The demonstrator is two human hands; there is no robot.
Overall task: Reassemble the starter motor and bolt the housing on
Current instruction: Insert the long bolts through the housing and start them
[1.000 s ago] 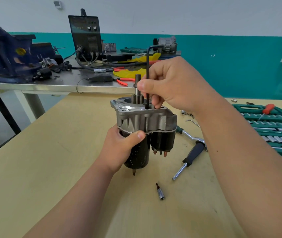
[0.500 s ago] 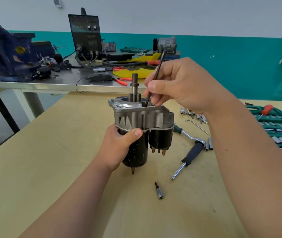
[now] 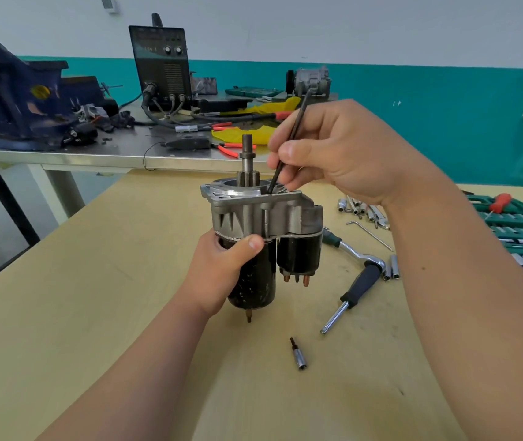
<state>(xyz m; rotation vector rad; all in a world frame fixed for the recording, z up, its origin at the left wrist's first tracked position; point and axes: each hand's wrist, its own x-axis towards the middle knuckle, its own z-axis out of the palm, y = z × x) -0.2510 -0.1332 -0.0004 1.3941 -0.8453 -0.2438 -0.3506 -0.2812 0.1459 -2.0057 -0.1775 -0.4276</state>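
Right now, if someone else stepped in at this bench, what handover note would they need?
Left hand: grips the black body of the starter motor, holding it upright.
Right hand: pinches the hex key, which is tilted with its tip in the top of the housing.
Done: the housing sits on the motor.
To do: finish bolting; bolt tightness cannot be judged from here. The ratchet lies to the right.

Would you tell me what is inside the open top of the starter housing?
A geared shaft stands up from the housing, and the hex key pinched by the right hand dips in beside it. Its tip is hidden below the rim.
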